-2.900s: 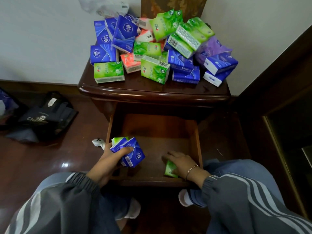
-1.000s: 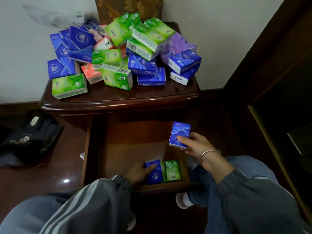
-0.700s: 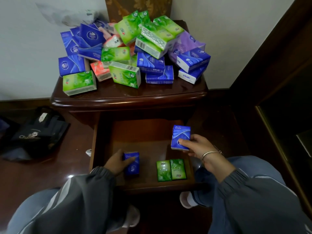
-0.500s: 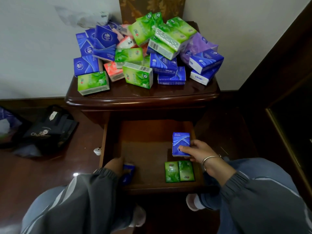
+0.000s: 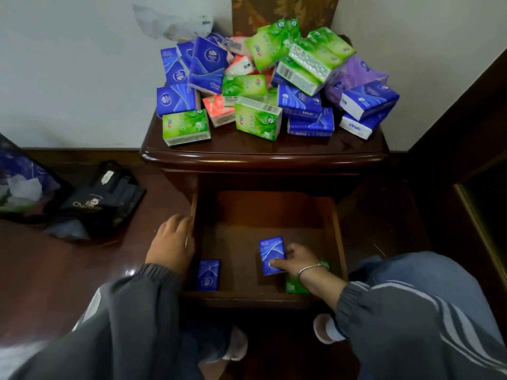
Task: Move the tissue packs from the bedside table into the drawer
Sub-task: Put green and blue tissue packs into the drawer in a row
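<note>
The dark wooden bedside table (image 5: 263,157) bears a heap of tissue packs (image 5: 271,86); its open drawer (image 5: 336,237) holds 2 blue packs (image 5: 208,274).

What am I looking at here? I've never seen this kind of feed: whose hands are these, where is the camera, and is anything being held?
There is no machine. One wide-angle camera sits on a person's head, looking forward and down, so the grey striped sleeves are that person's own arms.

The dark wooden bedside table carries a heap of green, blue, purple and pink tissue packs. Below it the open wooden drawer holds a small blue pack lying at the front left and green packs at the front right, partly hidden by the wrist.

The right hand holds another blue pack low in the drawer. The left hand holds nothing; it sits by the drawer's left edge.
</note>
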A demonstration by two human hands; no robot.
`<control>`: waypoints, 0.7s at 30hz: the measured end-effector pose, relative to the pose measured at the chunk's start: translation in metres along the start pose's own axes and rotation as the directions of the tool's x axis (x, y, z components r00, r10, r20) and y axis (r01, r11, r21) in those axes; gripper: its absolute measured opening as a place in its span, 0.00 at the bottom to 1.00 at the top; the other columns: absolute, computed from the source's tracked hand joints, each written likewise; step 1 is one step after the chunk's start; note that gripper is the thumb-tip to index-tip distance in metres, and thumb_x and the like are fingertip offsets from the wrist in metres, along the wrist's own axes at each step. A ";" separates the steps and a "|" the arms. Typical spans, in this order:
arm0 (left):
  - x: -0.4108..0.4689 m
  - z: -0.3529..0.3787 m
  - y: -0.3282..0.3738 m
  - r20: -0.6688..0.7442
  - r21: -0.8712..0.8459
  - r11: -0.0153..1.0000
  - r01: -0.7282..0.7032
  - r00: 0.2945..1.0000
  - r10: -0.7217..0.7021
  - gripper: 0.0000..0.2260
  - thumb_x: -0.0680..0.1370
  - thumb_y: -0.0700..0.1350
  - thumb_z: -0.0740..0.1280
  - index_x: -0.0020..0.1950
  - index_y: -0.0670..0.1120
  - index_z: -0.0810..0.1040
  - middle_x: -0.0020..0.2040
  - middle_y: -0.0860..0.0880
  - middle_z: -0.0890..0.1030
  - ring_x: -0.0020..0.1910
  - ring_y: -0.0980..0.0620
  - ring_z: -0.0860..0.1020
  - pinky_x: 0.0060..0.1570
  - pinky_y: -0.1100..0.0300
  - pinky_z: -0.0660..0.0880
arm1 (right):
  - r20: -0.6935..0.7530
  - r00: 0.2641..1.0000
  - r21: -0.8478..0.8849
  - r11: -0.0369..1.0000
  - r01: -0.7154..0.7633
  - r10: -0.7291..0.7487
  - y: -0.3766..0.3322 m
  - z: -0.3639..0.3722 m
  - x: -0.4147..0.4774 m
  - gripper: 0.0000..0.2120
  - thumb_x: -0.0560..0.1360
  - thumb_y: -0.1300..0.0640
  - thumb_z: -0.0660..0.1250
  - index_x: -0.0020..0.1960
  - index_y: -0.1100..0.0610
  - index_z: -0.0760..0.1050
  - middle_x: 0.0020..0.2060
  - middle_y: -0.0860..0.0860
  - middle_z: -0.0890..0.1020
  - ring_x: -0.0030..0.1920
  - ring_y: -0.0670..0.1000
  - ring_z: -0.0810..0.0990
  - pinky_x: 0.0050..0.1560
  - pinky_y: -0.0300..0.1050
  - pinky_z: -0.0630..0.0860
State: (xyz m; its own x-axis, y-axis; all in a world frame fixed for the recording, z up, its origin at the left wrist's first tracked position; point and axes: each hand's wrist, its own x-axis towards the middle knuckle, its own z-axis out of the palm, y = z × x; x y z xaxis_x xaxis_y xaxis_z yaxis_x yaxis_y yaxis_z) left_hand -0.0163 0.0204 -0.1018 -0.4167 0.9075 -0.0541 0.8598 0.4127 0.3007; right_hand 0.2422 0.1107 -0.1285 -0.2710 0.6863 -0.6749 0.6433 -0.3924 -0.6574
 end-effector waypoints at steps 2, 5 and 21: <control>-0.006 -0.004 -0.012 0.149 -0.167 0.939 0.300 0.949 -0.277 0.19 0.78 0.42 0.65 0.68 0.40 0.72 0.66 0.38 0.74 0.63 0.37 0.74 0.62 0.49 0.69 | 0.026 0.999 -0.115 0.993 0.032 -0.029 -0.003 0.031 0.005 0.14 0.66 0.54 0.76 0.38 0.51 0.70 0.45 0.55 0.81 0.45 0.52 0.78 0.51 0.48 0.75; -0.014 0.000 -0.018 0.460 -0.312 0.788 0.531 0.810 -0.363 0.14 0.80 0.42 0.62 0.64 0.40 0.77 0.58 0.37 0.80 0.57 0.37 0.78 0.59 0.47 0.75 | 0.106 0.992 -0.201 0.976 0.089 -0.069 -0.014 0.075 0.008 0.09 0.67 0.52 0.75 0.38 0.51 0.74 0.46 0.53 0.82 0.43 0.48 0.76 0.42 0.41 0.69; 0.002 0.014 -0.022 0.431 -0.246 0.839 0.485 0.830 -0.353 0.11 0.77 0.43 0.65 0.58 0.44 0.80 0.52 0.41 0.83 0.51 0.43 0.81 0.55 0.52 0.78 | 0.459 0.889 -0.325 0.932 0.163 0.005 -0.053 0.125 0.006 0.22 0.81 0.48 0.49 0.69 0.58 0.66 0.68 0.58 0.71 0.67 0.57 0.69 0.69 0.46 0.61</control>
State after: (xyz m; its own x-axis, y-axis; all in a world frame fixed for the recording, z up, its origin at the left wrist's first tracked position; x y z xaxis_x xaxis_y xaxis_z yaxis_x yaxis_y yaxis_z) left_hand -0.0319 0.0144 -0.1220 -0.5223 0.6414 -0.5619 0.4465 0.7671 0.4606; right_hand 0.1171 0.0594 -0.1392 -0.5663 0.3271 -0.7565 0.7878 -0.0548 -0.6135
